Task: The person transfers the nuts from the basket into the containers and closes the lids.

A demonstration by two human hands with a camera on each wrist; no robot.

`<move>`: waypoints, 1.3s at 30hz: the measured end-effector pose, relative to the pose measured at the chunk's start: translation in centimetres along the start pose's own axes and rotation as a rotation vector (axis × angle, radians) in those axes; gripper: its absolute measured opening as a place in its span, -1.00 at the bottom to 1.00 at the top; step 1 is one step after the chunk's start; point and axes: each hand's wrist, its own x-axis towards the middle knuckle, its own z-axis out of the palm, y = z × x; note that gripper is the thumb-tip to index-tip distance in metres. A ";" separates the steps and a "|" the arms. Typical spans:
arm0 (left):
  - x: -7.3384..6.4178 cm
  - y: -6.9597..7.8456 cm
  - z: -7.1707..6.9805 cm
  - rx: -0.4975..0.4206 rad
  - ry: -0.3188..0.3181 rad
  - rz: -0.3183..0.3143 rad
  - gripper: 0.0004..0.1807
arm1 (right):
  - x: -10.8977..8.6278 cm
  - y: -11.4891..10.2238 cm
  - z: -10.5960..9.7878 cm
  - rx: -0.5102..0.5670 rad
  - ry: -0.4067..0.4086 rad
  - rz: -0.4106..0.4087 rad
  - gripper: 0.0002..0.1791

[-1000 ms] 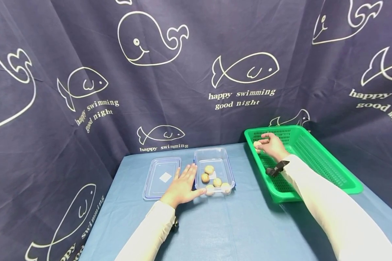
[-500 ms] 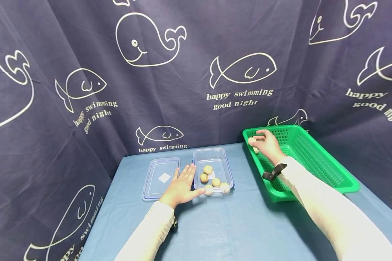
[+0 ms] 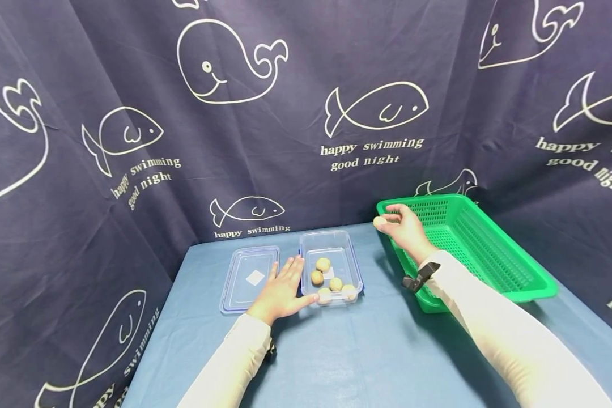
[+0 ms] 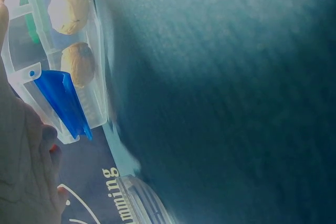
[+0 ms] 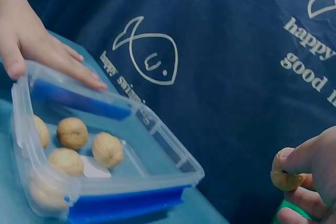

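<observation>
In the head view my right hand (image 3: 407, 233) is over the left rim of the green basket, pinching a walnut (image 3: 379, 222) between thumb and fingertips. The right wrist view shows this walnut (image 5: 286, 171) close up. My left hand (image 3: 279, 290) lies with straight, spread fingers along the left side of a clear plastic container (image 3: 340, 256), its thumb at the near left corner. Several walnuts (image 3: 323, 264) sit inside, mostly toward the container's near end. Blue side flaps (image 5: 128, 203) hang from the container, which has no lid on it.
The container's clear lid (image 3: 241, 283) with a blue edge lies flat on the blue-covered table (image 3: 336, 351), left of the container. The green basket (image 3: 510, 242) stands at the right. A dark printed curtain (image 3: 306, 187) hangs behind the table.
My right hand has moved left, lifting the walnut from inside the basket to just outside its left rim. My left hand stays at the container.
</observation>
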 end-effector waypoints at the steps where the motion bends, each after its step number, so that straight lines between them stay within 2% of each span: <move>1: 0.0 0.0 0.0 0.000 0.000 -0.001 0.15 | -0.1 -0.2 0.2 0.008 -0.002 0.000 -0.32; 8: -0.1 0.0 -0.1 0.001 -0.009 -0.005 0.15 | -0.7 -0.9 2.0 0.070 -0.003 0.004 -0.38; 26: -0.2 -0.1 -0.4 0.004 0.013 0.010 0.14 | -3.5 -3.4 6.0 0.108 -0.014 -0.042 -0.44; 32: -0.1 0.0 -0.2 0.005 0.004 0.008 0.15 | -4.7 -3.3 7.1 0.149 0.008 -0.030 -0.48; 36: -0.1 0.1 -0.3 -0.008 0.004 0.004 0.15 | -5.3 -2.8 7.9 0.181 0.032 -0.048 -0.51; 39: -0.1 0.1 -0.2 -0.007 0.007 0.003 0.15 | -5.5 -2.2 8.5 0.184 0.043 -0.030 -0.50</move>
